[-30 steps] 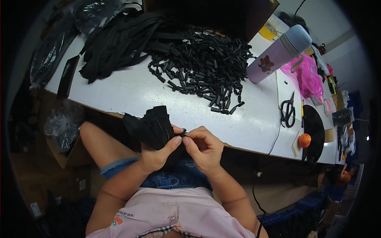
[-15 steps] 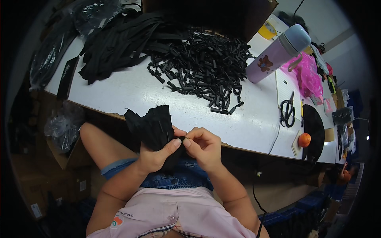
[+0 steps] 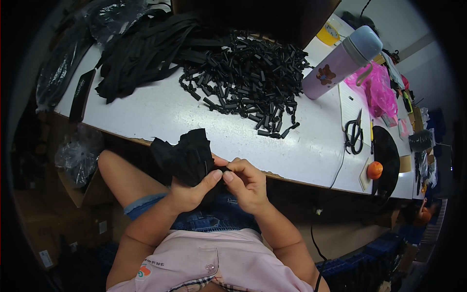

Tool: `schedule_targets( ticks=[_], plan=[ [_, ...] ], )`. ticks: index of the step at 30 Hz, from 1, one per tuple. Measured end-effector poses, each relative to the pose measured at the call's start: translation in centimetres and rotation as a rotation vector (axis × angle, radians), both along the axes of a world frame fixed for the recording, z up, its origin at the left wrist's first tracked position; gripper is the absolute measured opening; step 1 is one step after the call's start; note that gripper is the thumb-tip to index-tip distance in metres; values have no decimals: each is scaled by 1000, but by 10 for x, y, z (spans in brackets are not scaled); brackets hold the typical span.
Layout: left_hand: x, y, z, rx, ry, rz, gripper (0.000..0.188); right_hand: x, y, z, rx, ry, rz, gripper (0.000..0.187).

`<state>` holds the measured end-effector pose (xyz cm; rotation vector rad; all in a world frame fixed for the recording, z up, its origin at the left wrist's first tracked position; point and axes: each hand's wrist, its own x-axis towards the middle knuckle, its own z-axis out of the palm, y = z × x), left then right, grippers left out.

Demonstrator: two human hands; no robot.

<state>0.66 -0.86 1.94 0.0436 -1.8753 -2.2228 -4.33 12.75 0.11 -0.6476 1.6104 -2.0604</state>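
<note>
Over my lap, just off the table's front edge, my left hand [image 3: 190, 195] is closed round a bundle of black fabric strips [image 3: 188, 155]. The strips fan out above its thumb, toward the table. Close beside it, my right hand [image 3: 249, 187] pinches a narrow black end [image 3: 224, 169] between thumb and forefinger. Both thumb tips nearly meet there. Fingers cover most of that end, so I cannot make out whether it is a strip or a small fitting.
On the white table [image 3: 160, 117] lie a heap of small black plastic pieces [image 3: 258, 78], more black strips [image 3: 141, 53] and a flat black case [image 3: 81, 96]. Rightward are a lilac bottle [image 3: 335, 70], scissors [image 3: 353, 136], a pink bag [image 3: 377, 95] and an orange round thing [image 3: 374, 170].
My right hand has shifted slightly left, toward the left thumb. The top of the strip bundle has tipped a little to the left. Both hands keep their grip.
</note>
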Motion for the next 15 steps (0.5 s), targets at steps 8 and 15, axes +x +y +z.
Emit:
schedule_targets(
  ticks=[8,15],
  plan=[
    [0,-6,-4,-37,-28,-61,13,-1,0,-3,10,156,-64,7],
    [2,-5,-5,2,-47,-45,9,-14,2,13,107,139,38,8]
  ],
)
